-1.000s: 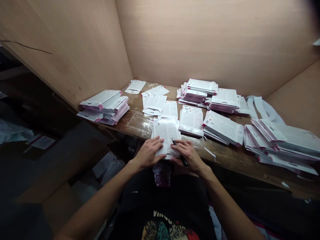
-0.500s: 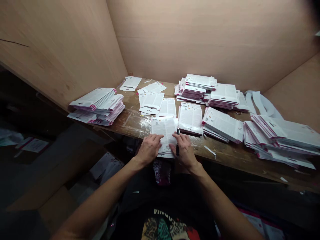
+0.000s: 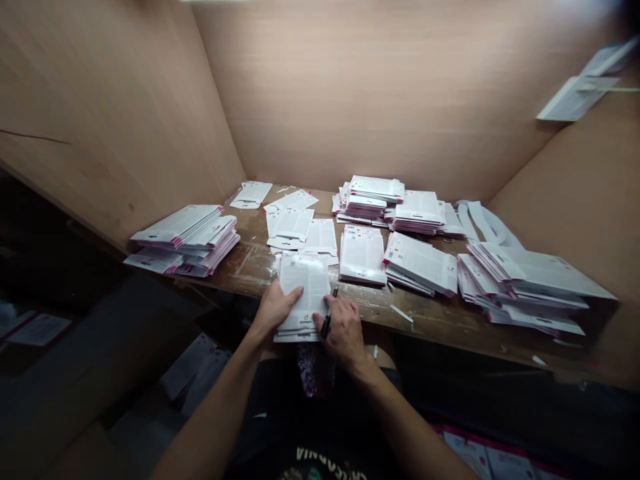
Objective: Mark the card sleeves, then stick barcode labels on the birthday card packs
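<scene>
A small stack of flat white printed packets with hang slots [image 3: 305, 287] lies at the table's front edge, its near end out over the edge. My left hand [image 3: 274, 308] grips the stack's left side, thumb on top and the other fingers hidden beyond the edge. My right hand [image 3: 344, 328] is closed around a slim black pen-like tool [image 3: 326, 325], its exact kind unclear. That hand's thumb rests on the stack's lower right part. Just beyond lie several loose packets [image 3: 290, 227], partly overlapping.
Piles of pink-edged packets stand at the left [image 3: 187, 237], at the back [image 3: 373, 197] and at the right [image 3: 535, 283] of the wooden table [image 3: 245, 263]. Paper scraps [image 3: 401, 313] lie near the front edge. White strips [image 3: 483, 223] curl at the back right. Wooden panels [image 3: 350, 87] enclose the table.
My left hand has shifted from lying on top of the stack to gripping its left side. The right hand still has the black tool, now tilted. The whole view has shifted.
</scene>
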A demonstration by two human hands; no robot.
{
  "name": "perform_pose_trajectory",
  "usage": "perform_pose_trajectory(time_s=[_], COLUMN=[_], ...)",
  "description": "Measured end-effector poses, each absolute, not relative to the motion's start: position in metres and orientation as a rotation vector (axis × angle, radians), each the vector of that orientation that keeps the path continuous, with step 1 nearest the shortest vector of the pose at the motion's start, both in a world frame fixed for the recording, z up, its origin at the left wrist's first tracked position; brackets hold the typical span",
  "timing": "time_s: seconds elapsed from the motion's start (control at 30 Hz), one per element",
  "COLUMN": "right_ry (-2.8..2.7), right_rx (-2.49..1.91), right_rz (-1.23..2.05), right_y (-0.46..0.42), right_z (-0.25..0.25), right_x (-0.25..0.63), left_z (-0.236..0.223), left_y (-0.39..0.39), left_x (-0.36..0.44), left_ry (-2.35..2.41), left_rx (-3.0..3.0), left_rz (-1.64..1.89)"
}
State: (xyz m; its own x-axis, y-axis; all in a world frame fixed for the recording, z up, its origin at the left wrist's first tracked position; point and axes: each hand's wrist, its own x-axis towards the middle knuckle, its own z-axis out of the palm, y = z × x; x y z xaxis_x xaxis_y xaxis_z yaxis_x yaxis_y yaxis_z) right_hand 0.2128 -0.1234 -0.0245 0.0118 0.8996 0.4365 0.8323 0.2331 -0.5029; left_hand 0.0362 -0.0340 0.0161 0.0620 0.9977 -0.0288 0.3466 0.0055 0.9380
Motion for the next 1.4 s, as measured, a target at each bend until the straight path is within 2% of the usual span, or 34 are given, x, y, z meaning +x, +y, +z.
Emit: perform_pose_trajectory(time_s=[0.13,0.27,0.37,0.5,0.63,0.73,0.87,1.0,1.1,1.23,1.33,1.4], right_ry=[-1.540,-1.290,-1.345,-1.396,-1.259,-0.986,-0.796,-1.065,-1.334,-1.547,-1.634,-1.646], right_rx=[-1.372,-1.117,-1.028,-1.109,-1.180,-1.289,-1.480,-1.752,-1.887,-1.981,-1.945,-1.879], right_rz=[0.352,0.582,0.636,0.546,0.504,0.375,0.004,-0.431,-0.508,-0.474,-0.478,-0.488], right_y=[-0.114,-0.086,-0.067,-0.068,-0.090,-0.103,-0.105,-0.098,-0.091,-0.081,-0.078,-0.080], right_z=[-0.007,0.015,0.015,0.004,0.009,0.017,0.021,0.022,0.016,-0.002,-0.012,-0.009], right_x=[0.221,0.232,0.234,0.231,0.244,0.277,0.348,0.404,0.420,0.431,0.442,0.445], left_z=[0.036,0.050,0.028,-0.009,0.003,0.027,0.044,0.052,0.052,0.048,0.053,0.058], left_y=[-0.055,-0.048,-0.035,-0.034,-0.039,-0.026,0.010,0.027,0.018,0.023,0.064,0.100], left_x=[0.036,0.034,0.033,0.032,0.060,0.119,0.222,0.305,0.333,0.310,0.239,0.173], left_ry=[1.203,1.182,1.097,1.106,1.034,0.858,0.868,1.031,1.099,1.101,1.112,1.282], left_rx=[1.315,1.468,1.570,1.550,1.411,1.357,1.455,1.691,1.768,2.059,2.489,2.484], left_rz=[1.211,1.434,1.418,1.307,1.218,1.047,0.984,0.929,0.911,0.919,0.880,0.850])
